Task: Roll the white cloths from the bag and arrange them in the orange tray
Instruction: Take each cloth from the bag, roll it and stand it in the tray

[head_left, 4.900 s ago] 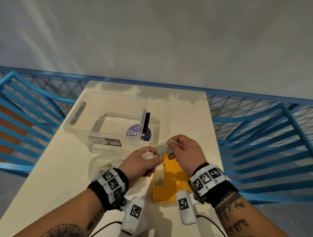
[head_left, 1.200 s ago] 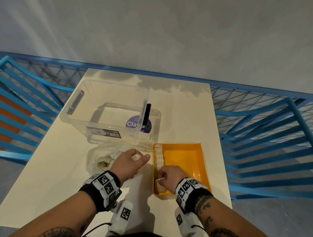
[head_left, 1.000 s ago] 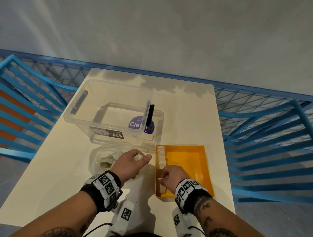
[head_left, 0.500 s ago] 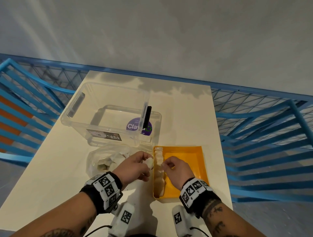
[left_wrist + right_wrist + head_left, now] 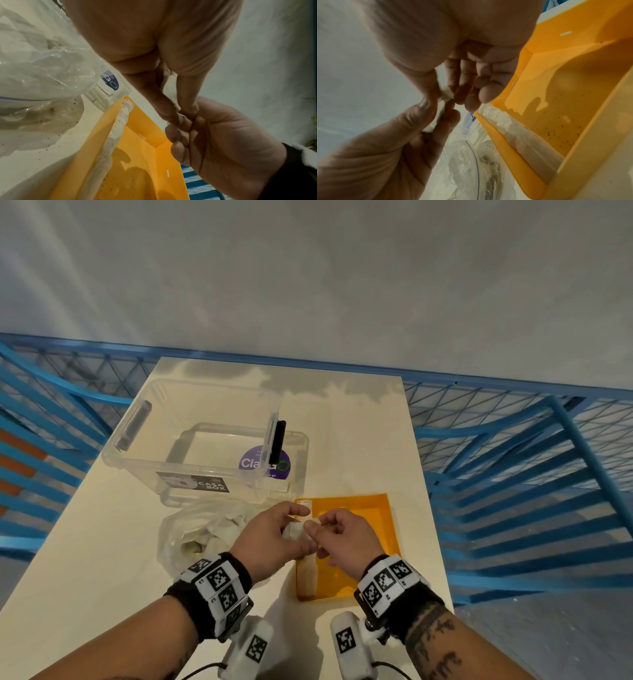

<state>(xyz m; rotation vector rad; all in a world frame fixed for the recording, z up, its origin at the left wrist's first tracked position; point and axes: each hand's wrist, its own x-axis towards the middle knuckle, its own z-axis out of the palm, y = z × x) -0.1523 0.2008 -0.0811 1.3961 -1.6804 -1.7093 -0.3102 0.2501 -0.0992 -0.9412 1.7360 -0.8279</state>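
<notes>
Both our hands, left (image 5: 274,537) and right (image 5: 346,537), pinch one small white cloth (image 5: 297,531) above the orange tray's (image 5: 385,529) left edge. One row of rolls (image 5: 306,575) lines that edge; the bag (image 5: 191,534) lies beside it on the counter (image 5: 102,542). A second ago the right hand pressed rolls in the tray alone.

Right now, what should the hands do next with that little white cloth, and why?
Probably roll it up. The left hand and right hand both pinch the white cloth, held above the orange tray, where a row of rolled cloths lines its left wall.
</notes>
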